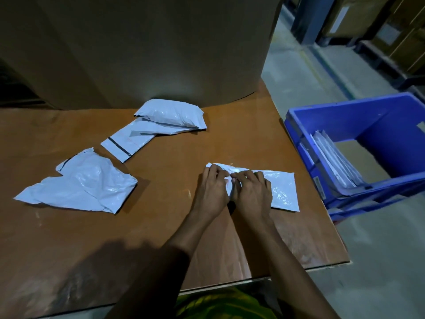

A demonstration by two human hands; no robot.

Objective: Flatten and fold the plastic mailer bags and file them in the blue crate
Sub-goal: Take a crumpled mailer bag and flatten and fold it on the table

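Both hands sit side by side on a glossy white plastic mailer bag (283,190) lying near the right edge of the brown wooden tabletop (161,173); the left hand (212,187) and right hand (251,192) curl their fingers and pinch its far edge; three more white mailers (80,183) lie to the left; the blue plastic crate (345,107) beside the tabletop holds filed bags (333,164).

Warehouse, pallet racking (308,21), stacked cartons (404,31)

dim | glare on mailer (281,188) | edges bowed | arm shadow near-left
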